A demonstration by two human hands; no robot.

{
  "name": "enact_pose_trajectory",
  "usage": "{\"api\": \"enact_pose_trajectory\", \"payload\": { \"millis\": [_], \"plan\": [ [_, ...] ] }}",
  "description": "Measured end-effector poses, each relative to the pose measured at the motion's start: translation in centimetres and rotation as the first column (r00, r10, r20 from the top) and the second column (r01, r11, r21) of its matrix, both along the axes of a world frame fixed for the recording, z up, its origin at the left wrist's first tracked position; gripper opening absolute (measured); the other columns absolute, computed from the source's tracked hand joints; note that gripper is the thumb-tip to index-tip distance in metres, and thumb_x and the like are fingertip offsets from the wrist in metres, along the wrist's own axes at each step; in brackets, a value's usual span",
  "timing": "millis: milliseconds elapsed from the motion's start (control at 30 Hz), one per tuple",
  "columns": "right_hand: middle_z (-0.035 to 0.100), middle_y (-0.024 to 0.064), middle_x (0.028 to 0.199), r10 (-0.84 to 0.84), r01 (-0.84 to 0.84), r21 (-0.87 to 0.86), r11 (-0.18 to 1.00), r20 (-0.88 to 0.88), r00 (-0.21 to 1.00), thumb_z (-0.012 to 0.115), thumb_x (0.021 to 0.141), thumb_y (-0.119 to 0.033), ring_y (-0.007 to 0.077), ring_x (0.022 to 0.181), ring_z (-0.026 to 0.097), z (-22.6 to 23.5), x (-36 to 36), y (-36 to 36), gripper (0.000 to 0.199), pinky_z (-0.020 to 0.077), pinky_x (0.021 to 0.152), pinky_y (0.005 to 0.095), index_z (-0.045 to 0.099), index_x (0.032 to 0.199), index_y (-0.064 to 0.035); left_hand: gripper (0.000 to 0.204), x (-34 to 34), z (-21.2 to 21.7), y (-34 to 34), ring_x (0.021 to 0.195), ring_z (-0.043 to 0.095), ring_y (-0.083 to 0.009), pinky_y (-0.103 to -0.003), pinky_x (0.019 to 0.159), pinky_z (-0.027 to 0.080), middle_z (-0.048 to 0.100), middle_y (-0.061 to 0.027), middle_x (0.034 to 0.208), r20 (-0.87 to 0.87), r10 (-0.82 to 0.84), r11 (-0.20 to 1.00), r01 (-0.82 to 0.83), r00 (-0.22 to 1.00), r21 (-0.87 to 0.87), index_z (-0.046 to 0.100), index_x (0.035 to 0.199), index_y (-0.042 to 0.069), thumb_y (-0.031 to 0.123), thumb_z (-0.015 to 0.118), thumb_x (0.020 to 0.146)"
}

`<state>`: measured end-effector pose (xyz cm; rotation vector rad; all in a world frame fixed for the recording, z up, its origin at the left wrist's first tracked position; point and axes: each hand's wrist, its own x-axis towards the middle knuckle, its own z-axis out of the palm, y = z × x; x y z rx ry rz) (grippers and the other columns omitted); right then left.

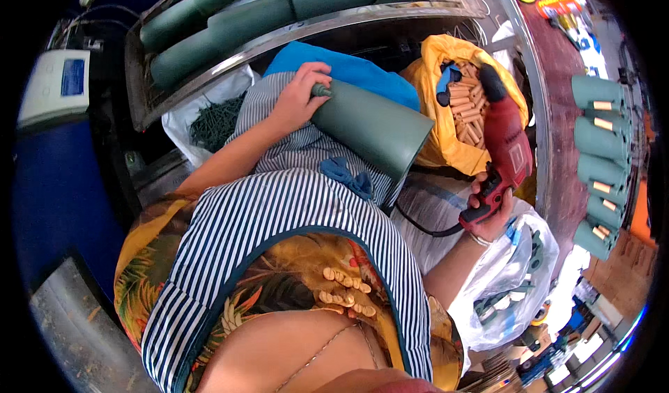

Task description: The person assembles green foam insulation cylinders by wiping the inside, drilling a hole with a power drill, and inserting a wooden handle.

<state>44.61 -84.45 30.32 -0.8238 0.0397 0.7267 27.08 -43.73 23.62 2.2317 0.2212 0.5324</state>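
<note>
Across my lap lies a hollow dark green cylinder [373, 127], its open end toward the right. My left hand [303, 97] is closed at its left end, fingers around a short green stub [320, 90]. My right hand [493, 208] grips the handle of a red and black corded power tool [507, 145], held upright with its black nose pointing up. The tool is apart from the cylinder, beside a yellow bag [433, 65] of short tan tubes [468, 107]. A bright blue cloth [348, 69] spreads beneath the cylinder.
A metal-framed rack [244, 50] holding green cylinders [251, 25] stands ahead. Several green pieces with tan tubes [601, 139] line the bench [557, 51] at right. White bags hold thin green pieces [216, 122] at left and green scraps [519, 292] at lower right. The tool's black cable [435, 233] loops toward my lap.
</note>
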Motion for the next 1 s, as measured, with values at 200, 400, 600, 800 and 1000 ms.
{"api": "enact_pose_trajectory", "payload": {
  "millis": [200,400,600,800,1000],
  "plan": [
    [0.065,0.0267,0.104,0.309,-0.322,-0.326,0.889,-0.094,0.947,0.049,0.096,-0.040,0.0207,0.073,0.067,6.3,-5.3,5.7,0.058,0.0514,0.046,0.0227,0.047,0.125,0.0101,0.034,-1.0,-1.6,-0.6,0.112,0.054,-0.0311,-0.043,0.094,0.043,0.057,-0.0100,0.116,-0.037,0.120,0.980,-0.112,0.992,0.163,0.052,0.094,0.007,0.008,0.076,0.071],
    [0.067,0.0252,0.101,0.347,-0.313,-0.548,0.776,-0.043,0.937,0.048,0.095,-0.033,0.0209,0.073,0.067,10.3,-9.9,9.4,0.053,0.0485,0.047,0.0231,0.049,0.126,0.0101,0.032,-1.8,-1.7,-0.2,0.112,0.054,-0.0288,-0.046,0.101,0.034,0.059,-0.0073,0.104,-0.040,0.230,0.916,-0.202,0.972,0.345,0.057,0.094,0.011,0.018,0.077,0.070],
    [0.066,0.0232,0.101,0.331,-0.313,-0.583,0.750,-0.080,0.940,0.045,0.099,-0.037,0.0186,0.077,0.066,10.1,-10.5,10.3,0.055,0.0501,0.049,0.0212,0.047,0.127,0.0095,0.033,-1.8,-1.4,0.1,0.111,0.054,-0.0278,-0.046,0.102,0.035,0.059,-0.0064,0.102,-0.017,0.209,0.925,-0.193,0.978,0.326,0.058,0.095,0.012,0.018,0.077,0.069],
    [0.066,0.0233,0.102,0.323,-0.335,-0.556,0.760,-0.124,0.938,0.044,0.099,-0.037,0.0192,0.079,0.066,9.7,-9.4,10.1,0.054,0.0510,0.049,0.0212,0.045,0.128,0.0088,0.033,-1.5,-1.3,-0.2,0.111,0.054,-0.0270,-0.046,0.103,0.035,0.059,-0.0067,0.102,-0.024,0.197,0.934,-0.180,0.980,0.310,0.058,0.096,0.011,0.018,0.077,0.069],
    [0.065,0.0244,0.102,0.297,-0.329,-0.521,0.787,-0.148,0.943,0.044,0.099,-0.037,0.0202,0.078,0.066,9.9,-9.6,9.7,0.054,0.0516,0.048,0.0211,0.045,0.128,0.0090,0.034,-1.6,-1.4,0.2,0.112,0.054,-0.0269,-0.046,0.105,0.035,0.059,-0.0071,0.103,-0.034,0.189,0.928,-0.167,0.981,0.333,0.058,0.097,0.011,0.019,0.076,0.069]
  ]
}}
